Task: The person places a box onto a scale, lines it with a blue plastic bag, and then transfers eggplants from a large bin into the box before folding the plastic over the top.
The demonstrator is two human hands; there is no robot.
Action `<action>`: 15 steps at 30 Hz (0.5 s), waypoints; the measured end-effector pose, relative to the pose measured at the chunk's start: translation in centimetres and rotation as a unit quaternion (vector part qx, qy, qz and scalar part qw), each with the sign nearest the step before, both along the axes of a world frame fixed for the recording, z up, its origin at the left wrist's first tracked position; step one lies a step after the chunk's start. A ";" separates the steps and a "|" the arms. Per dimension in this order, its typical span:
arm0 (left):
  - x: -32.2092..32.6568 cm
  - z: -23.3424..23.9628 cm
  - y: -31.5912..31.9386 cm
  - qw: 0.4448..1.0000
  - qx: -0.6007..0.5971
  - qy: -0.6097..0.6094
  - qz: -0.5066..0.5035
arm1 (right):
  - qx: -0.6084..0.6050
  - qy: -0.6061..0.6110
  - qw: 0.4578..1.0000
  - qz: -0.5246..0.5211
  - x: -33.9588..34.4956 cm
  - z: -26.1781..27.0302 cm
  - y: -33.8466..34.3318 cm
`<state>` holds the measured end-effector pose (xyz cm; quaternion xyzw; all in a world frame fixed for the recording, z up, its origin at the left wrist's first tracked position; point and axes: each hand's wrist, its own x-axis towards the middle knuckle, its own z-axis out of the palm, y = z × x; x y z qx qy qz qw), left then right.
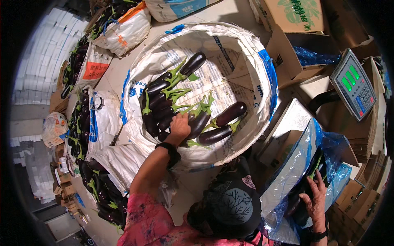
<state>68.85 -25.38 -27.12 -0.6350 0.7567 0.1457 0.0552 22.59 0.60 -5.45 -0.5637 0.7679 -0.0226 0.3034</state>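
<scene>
My left hand (180,125) reaches into a large round basket (197,161) lined with woven plastic sacking. Its curled fingers rest among purple eggplants with green stems, against a dark eggplant (199,123); whether they grip one is hidden. Several more eggplants (158,86) lie heaped on the basket's left side. Two eggplants (231,113) sit apart on the right. My right hand (315,193) is spread, thumb and fingers apart, over eggplants (300,196) inside a clear-blue plastic bag (289,172). Its fingertips are close to a green stem there.
A digital scale display (353,84) with lit green digits stands right of the basket, near a white scale platform (292,118). Cardboard boxes (295,15) and flattened cartons (358,203) line the right. Sacks of eggplants (104,107) crowd the left. A dark patterned cap (234,206) shows below.
</scene>
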 end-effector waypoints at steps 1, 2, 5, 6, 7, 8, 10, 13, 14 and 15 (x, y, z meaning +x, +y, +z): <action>0.3 -0.5 -0.1 1.000 -0.002 -0.002 0.001 | 0.000 0.000 1.000 0.000 -0.1 0.0 0.0; 0.4 -1.0 -0.1 0.999 0.008 -0.048 0.016 | -0.001 0.000 1.000 0.000 0.0 0.1 0.0; -0.6 -0.9 -0.8 0.994 0.027 -0.102 0.035 | -0.008 -0.009 1.000 -0.011 0.3 0.0 -0.3; -0.8 -0.7 -1.0 0.995 0.051 -0.068 0.049 | -0.008 -0.027 0.999 -0.026 0.4 0.2 -0.4; -1.0 -0.5 -1.1 0.995 0.074 -0.033 0.062 | -0.009 -0.028 0.999 -0.025 0.2 0.0 -0.1; -0.9 -1.5 -1.1 0.996 0.066 -0.030 0.043 | -0.021 -0.023 0.999 -0.019 -0.2 -0.2 0.3; -1.6 -0.7 -1.6 0.983 0.156 0.059 0.075 | -0.020 -0.020 0.999 -0.017 -0.3 -0.2 0.2; -1.0 -1.4 -2.4 0.933 0.280 0.199 0.112 | -0.013 -0.029 0.999 -0.034 0.2 0.1 0.0; -1.0 -1.5 -1.8 0.969 0.172 0.163 0.067 | -0.011 -0.027 0.999 -0.035 0.1 0.1 0.1; -1.0 -1.5 -1.5 0.990 0.060 0.124 0.021 | -0.015 -0.022 0.999 -0.028 -0.1 -0.1 0.2</action>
